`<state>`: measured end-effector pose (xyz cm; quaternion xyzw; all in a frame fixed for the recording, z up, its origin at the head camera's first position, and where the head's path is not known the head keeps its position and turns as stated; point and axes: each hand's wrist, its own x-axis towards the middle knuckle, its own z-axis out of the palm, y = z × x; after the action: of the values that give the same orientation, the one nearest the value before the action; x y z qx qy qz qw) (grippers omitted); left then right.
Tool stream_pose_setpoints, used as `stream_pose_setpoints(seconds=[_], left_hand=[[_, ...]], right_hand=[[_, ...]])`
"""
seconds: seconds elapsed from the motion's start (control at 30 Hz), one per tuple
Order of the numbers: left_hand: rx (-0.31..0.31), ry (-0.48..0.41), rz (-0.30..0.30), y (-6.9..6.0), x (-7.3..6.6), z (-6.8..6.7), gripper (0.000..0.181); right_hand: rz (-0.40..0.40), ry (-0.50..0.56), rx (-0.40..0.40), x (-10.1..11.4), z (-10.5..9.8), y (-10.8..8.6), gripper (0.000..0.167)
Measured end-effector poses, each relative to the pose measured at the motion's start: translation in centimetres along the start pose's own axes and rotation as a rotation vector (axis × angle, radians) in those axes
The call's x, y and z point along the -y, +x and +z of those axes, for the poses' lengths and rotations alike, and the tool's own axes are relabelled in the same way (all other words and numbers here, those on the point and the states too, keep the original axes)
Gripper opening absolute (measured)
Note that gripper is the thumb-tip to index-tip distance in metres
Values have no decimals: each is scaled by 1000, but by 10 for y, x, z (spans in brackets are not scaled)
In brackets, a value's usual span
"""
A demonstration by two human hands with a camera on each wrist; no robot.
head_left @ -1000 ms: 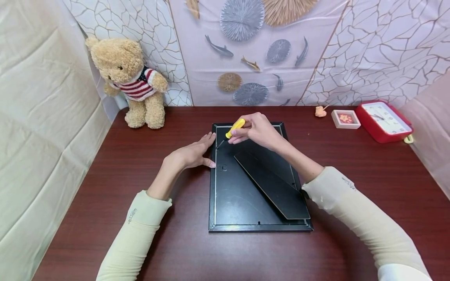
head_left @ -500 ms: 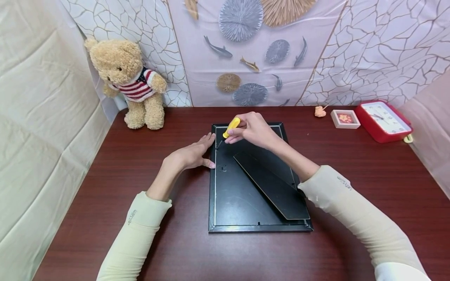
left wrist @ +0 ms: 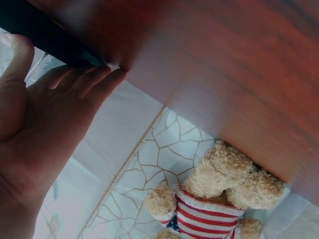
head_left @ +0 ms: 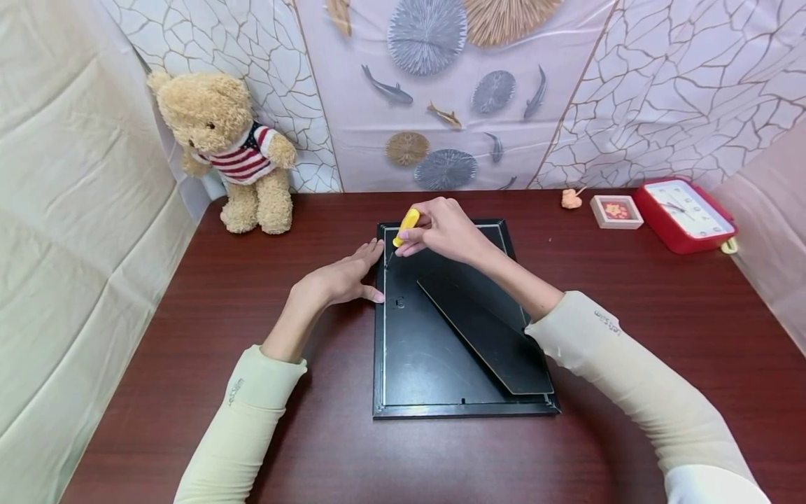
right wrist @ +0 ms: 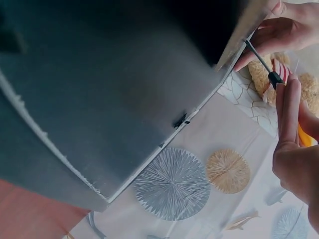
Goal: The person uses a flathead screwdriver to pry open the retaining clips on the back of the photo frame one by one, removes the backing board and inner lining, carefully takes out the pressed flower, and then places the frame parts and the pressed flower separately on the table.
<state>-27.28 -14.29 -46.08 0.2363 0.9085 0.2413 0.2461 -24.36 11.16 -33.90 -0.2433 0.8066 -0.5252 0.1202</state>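
Note:
A black picture frame (head_left: 434, 364) lies back up on the table, its stand flap (head_left: 488, 336) slanting across the lower right of the back. My left hand (head_left: 334, 280) rests against the frame's left edge, fingers extended and thumb apart; the left wrist view shows this hand (left wrist: 45, 109) beside the dark edge. My right hand (head_left: 443, 227) grips a yellow-handled screwdriver (head_left: 406, 227), its thin shaft slanting down to the upper left edge of the backing. In the right wrist view the screwdriver's shaft (right wrist: 259, 57) meets the edge, held by my right hand (right wrist: 296, 144).
A teddy bear (head_left: 236, 150) in a striped sweater stands at the back left. Along the back right are a small orange item (head_left: 571, 199), a small white-framed box (head_left: 616, 212) and a red clock (head_left: 683, 215). Patterned cloth hangs behind the table (head_left: 315, 448).
My right hand has moved slightly left, and the screwdriver's handle has swung left and become more upright. The left hand keeps its place at the frame's edge.

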Motion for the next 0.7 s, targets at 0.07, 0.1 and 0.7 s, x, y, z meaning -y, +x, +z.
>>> stream_pose_setpoints(seconds=[0.07,0.1,0.7], left_hand=[[-3,-2,3,4,7,2,122],[-4,-3,8,6,9,2,122],[-19,10,25,3,11,3,121]], right_hand=[[-7,-19,0,2,1,0,11],[-10,-29,-2,3,2,1,11],[-30,-92,-5,7,9,6,6]])
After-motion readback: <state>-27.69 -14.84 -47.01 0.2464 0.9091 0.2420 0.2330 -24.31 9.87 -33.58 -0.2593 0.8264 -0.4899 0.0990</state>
